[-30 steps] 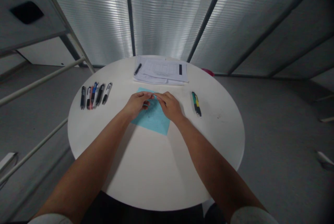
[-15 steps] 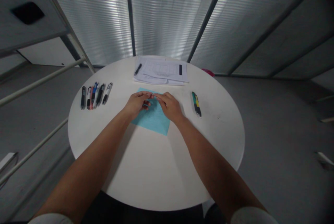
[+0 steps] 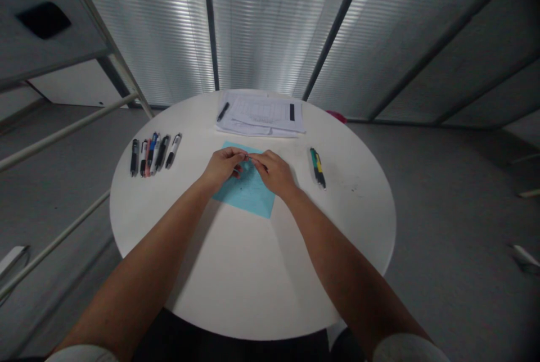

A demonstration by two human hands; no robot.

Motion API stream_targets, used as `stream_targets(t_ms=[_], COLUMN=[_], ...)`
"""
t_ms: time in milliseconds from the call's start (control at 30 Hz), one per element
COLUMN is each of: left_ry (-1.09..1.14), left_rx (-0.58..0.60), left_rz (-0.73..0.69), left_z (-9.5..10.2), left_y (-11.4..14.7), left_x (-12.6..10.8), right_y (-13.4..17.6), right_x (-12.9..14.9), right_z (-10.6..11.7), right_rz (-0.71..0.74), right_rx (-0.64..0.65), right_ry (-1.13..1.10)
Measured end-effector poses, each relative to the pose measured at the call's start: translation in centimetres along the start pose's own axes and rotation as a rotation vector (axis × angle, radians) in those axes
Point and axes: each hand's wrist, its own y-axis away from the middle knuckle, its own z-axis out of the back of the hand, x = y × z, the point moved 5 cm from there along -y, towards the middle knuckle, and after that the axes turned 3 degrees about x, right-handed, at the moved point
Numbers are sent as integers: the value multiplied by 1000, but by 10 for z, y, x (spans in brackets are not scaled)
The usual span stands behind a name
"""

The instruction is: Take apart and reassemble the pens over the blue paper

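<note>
Both hands meet fingertip to fingertip above a light blue sheet on the white round table. My left hand is closed in a pinch, its thumb and forefinger pointing right. From the other side, my right hand pinches at the same spot. Something tiny seems to sit between the fingertips, too small to name. The upper part of the sheet is partly hidden behind my hands.
Several pens lie in a row at the left. A green pen and a yellow pen lie together at the right. Printed papers with a black pen are at the far edge. A metal rail stands left of the table.
My fingertips have shifted very slightly, and the left fingers are curled a little differently. The sheet, pens and papers have stayed in place.
</note>
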Motion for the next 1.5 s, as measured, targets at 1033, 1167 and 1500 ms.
stream_targets(t_ms=[1033, 1167, 1500], left_ry=[-166, -198, -222], left_rx=[44, 40, 40], left_rz=[-56, -66, -66], left_z=[-3, -3, -3], left_y=[0, 0, 2], left_x=[2, 2, -1], right_y=[-1, -1, -1], right_x=[1, 2, 4], right_z=[1, 1, 3], right_rz=[-18, -8, 8], right_rx=[-26, -22, -48], right_ry=[-58, -49, -69])
